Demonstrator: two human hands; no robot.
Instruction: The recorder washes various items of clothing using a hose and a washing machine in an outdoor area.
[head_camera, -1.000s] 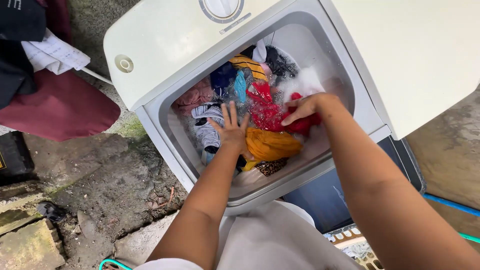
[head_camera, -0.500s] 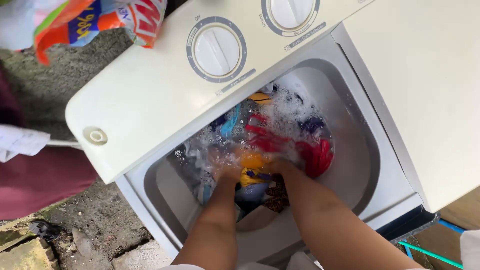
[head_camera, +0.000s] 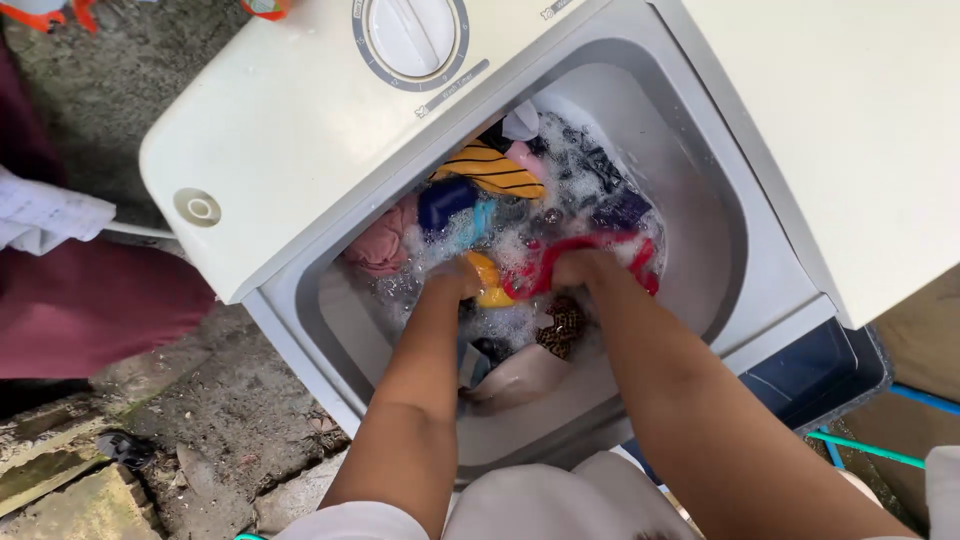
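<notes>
A red garment (head_camera: 585, 245) and an orange-yellow cloth (head_camera: 487, 278) lie soaked among suds in the washing machine tub (head_camera: 700, 215).

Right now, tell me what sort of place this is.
Probably an outdoor home laundry spot. A cream top-loading washing machine stands on rough, mossy concrete ground; both hands, left hand and right hand, are down in its soapy tub of mixed coloured clothes.

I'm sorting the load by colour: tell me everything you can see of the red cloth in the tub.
The red cloth is bright red, thin and soaked, twisted into a strand lying across the middle of the tub among suds and other laundry. The right hand grips it; the left hand presses into wet clothes beside an orange garment that touches it. Its full shape is hidden.
</notes>
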